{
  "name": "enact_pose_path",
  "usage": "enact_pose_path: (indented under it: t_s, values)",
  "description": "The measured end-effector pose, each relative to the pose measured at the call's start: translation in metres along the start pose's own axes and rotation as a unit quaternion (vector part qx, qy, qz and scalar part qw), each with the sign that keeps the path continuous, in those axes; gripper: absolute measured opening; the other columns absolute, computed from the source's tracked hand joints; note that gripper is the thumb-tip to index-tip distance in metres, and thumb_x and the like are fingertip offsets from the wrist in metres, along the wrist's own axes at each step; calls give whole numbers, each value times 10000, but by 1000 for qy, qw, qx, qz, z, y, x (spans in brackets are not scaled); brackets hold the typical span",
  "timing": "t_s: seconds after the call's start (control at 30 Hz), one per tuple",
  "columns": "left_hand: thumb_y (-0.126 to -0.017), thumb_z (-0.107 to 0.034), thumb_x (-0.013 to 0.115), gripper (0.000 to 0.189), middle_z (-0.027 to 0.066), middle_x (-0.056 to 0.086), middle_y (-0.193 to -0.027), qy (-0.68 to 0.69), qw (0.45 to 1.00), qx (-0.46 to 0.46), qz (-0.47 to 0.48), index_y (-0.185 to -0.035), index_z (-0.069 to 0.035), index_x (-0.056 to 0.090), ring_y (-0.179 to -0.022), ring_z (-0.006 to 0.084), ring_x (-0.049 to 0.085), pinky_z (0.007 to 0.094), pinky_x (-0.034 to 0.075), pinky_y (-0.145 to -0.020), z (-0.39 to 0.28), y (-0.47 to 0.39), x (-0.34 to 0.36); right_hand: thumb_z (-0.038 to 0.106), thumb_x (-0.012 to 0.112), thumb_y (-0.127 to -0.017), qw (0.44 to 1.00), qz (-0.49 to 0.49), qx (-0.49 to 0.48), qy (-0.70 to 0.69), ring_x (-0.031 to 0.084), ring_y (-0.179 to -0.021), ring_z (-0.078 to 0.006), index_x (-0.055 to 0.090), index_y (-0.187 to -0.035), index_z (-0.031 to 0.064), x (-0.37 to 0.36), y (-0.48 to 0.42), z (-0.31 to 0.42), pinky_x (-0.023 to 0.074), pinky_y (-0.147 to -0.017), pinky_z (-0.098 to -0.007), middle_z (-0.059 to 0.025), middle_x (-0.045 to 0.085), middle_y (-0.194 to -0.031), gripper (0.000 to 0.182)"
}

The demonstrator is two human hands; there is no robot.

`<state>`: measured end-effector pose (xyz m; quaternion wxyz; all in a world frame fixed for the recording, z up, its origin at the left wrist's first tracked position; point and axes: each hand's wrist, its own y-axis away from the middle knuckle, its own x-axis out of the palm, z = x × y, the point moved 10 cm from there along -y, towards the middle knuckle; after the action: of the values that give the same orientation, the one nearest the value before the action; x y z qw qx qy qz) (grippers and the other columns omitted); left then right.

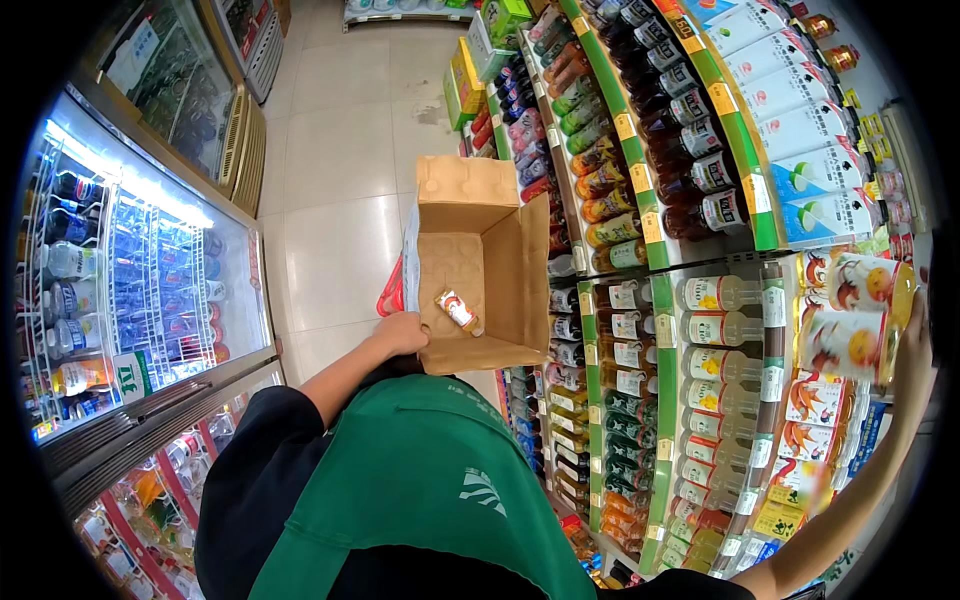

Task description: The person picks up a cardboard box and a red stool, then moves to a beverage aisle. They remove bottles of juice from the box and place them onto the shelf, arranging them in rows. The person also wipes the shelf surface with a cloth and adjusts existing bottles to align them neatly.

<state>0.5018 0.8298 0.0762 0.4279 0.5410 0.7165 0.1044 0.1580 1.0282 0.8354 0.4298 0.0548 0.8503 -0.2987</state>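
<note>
My left hand [403, 334] grips the near left rim of an open cardboard box [506, 296]. On the box's bottom lies one small bottle [457, 310] with a white, red and orange label. At the far right, my right arm reaches out to the top of the shelving, where my right hand [911, 330] is at two large labelled bottles [851, 341] with orange pictures. The hand's fingers are mostly hidden behind these bottles, so its grip cannot be made out. Just below them stand similar bottles and packs [816, 397] on the shelf.
Shelves of drink bottles [718, 352] with green price rails [664, 330] rise close on the right. A lit glass-door fridge [157, 262] stands on the left. Yellow cartons [465, 82] sit on the tiled floor [341, 150] ahead. Something red [391, 291] shows beside the box.
</note>
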Motion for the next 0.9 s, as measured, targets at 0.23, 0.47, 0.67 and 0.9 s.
enact_pose_path:
  t_s: [0.23,0.47,0.67,0.9]
  values:
    - [-857,-367,509,460,283,696,-970,-8,1000,2,-7,-989,21,718,-936,424,685,498,532,-865,3,-12,-11,-58,586,-793,949,133,-59,-278,590,-1118,-372,554,-1280,-2,163,70,282,488,-950,-455,-218,606,-1188,492]
    - [-901,-353,500,405,266,676,-1093,-4,996,47,-80,-1119,-64,681,-1062,447,627,513,496,-921,9,-31,-17,88,635,-826,898,258,-16,-356,636,-740,-444,499,-1127,19,421,182,500,561,-646,-494,-340,508,-1046,338]
    - [-842,-323,585,425,340,663,-976,-47,999,18,-16,-947,73,702,-992,470,647,502,511,-893,-9,-16,-25,59,635,-848,806,326,159,-468,549,-1162,-490,507,-1299,41,490,236,503,494,-953,-524,-288,440,-1354,468]
    - [-866,-326,604,450,313,681,-1033,41,998,0,-56,-1036,85,672,-1032,449,651,476,508,-903,-6,-9,-34,50,618,-839,922,-97,28,-374,566,-1136,-394,595,-1156,-5,224,85,207,475,-978,-465,-215,591,-1184,323]
